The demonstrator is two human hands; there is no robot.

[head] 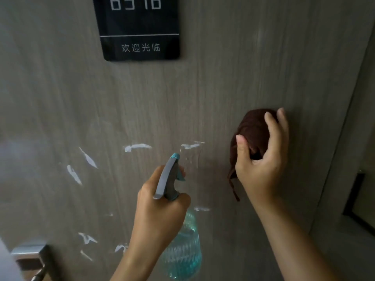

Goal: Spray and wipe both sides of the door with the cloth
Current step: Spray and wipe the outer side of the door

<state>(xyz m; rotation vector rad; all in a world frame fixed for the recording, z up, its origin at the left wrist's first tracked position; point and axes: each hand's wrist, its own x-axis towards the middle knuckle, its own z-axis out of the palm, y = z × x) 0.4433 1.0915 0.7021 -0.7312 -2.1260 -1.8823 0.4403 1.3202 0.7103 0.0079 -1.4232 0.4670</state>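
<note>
A grey wood-grain door [223, 82] fills the view, with several white streaks of spray foam across its lower middle. My left hand [160, 211] grips a clear spray bottle [182, 250] of blue liquid by its neck, a finger on the trigger. Its grey and teal nozzle [172, 165] points at the door. My right hand [261, 157] presses a bunched dark brown cloth [251, 130] flat against the door, to the right of the foam.
A black room-number plate [140, 29] with white characters is fixed at the top of the door. A metal lever handle [34, 260] sits at the bottom left. The door's right edge and frame [349, 138] run down the right side.
</note>
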